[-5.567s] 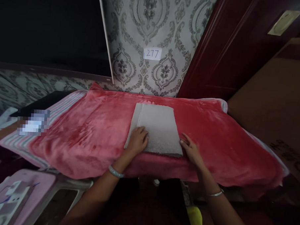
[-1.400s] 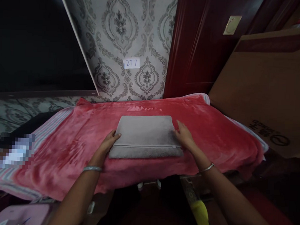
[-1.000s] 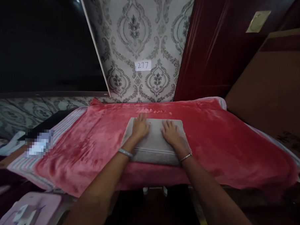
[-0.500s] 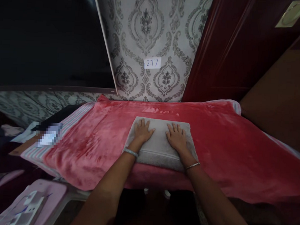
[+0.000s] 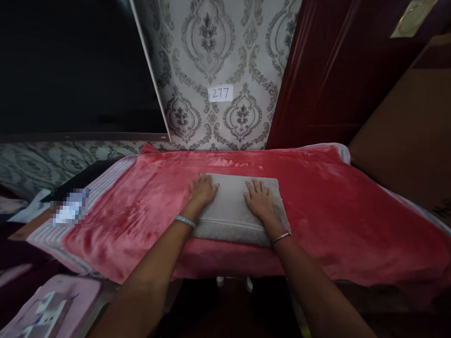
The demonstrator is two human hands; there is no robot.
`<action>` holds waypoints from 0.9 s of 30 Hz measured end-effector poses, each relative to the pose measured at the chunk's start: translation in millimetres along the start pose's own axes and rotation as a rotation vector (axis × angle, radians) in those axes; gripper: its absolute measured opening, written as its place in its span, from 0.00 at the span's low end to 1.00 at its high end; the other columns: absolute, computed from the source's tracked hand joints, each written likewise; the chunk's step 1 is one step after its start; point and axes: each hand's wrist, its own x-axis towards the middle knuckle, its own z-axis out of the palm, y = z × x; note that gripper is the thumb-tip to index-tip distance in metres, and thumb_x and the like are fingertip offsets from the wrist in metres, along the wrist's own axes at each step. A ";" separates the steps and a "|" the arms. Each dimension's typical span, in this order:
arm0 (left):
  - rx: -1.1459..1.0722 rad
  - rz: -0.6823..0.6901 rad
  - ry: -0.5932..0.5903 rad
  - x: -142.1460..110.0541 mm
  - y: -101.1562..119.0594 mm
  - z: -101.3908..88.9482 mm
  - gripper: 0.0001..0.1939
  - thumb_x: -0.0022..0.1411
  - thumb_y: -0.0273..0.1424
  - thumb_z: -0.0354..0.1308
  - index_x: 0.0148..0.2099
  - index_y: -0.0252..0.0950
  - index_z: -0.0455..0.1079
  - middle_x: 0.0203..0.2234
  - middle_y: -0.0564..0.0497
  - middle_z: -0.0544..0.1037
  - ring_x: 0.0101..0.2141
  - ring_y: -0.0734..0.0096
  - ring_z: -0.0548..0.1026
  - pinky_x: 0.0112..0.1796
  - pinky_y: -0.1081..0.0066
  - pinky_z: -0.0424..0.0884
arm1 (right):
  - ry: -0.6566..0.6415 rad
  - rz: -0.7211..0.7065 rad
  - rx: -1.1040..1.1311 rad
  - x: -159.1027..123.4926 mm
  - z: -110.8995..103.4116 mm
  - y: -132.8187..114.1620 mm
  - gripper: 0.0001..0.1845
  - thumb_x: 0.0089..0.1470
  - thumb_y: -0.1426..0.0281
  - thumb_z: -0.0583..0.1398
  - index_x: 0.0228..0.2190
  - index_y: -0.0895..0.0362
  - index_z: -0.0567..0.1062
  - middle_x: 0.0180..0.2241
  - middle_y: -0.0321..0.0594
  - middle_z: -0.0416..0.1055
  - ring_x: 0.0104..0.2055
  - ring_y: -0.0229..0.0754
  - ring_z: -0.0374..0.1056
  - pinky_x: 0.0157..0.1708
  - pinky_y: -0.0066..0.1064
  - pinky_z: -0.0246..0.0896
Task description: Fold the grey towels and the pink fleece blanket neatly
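A folded grey plush cloth (image 5: pixel 231 204) lies flat on a red blanket (image 5: pixel 328 208) that covers the table in front of me. My left hand (image 5: pixel 202 189) rests at the cloth's left edge, thumb on top and the other fingers along the far left corner. On the right part of the cloth, my right hand (image 5: pixel 260 198) lies palm down with its fingers spread. Neither hand is closed round the cloth. A seam line runs across the cloth near its front edge.
A large dark screen (image 5: pixel 73 62) stands at the left by the patterned wall (image 5: pixel 208 53). To the right are a dark red door (image 5: pixel 327 69) and a big cardboard box (image 5: pixel 418 117). A pink board (image 5: pixel 78 297) with a white power strip (image 5: pixel 49 316) sits at the lower left.
My left hand has slid outward from the top of the cloth to its left edge. The right hand stays on the cloth. The view has shifted slightly.
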 end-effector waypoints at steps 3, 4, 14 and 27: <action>-0.015 0.154 -0.011 9.1 17.5 4.0 0.32 0.73 0.45 0.44 0.72 0.37 0.59 0.73 0.37 0.53 0.72 0.44 0.47 0.67 0.38 0.43 | 0.000 -0.002 -0.010 0.5 -0.2 -0.1 0.31 0.69 0.62 0.48 0.70 0.51 0.60 0.72 0.46 0.51 0.73 0.58 0.45 0.68 0.57 0.42; -0.017 0.177 -0.021 10.7 20.5 7.2 0.32 0.73 0.45 0.44 0.73 0.38 0.58 0.73 0.38 0.53 0.72 0.44 0.47 0.67 0.38 0.41 | -0.001 -0.005 -0.014 0.8 0.1 0.3 0.31 0.69 0.62 0.48 0.70 0.51 0.60 0.72 0.46 0.51 0.73 0.58 0.46 0.68 0.57 0.42; -0.009 0.150 -0.011 9.6 18.8 24.9 0.34 0.73 0.46 0.44 0.74 0.33 0.56 0.72 0.34 0.55 0.71 0.43 0.50 0.67 0.40 0.41 | -0.015 -0.001 -0.003 3.5 2.5 3.6 0.31 0.70 0.60 0.47 0.70 0.50 0.59 0.73 0.45 0.49 0.73 0.57 0.43 0.68 0.57 0.40; 0.010 -0.021 -0.122 -20.5 -23.0 7.5 0.38 0.72 0.48 0.44 0.76 0.34 0.48 0.74 0.34 0.44 0.72 0.39 0.48 0.66 0.41 0.50 | -0.034 -0.001 0.012 0.9 -3.4 3.1 0.31 0.70 0.61 0.47 0.70 0.52 0.57 0.73 0.46 0.47 0.74 0.57 0.42 0.69 0.58 0.39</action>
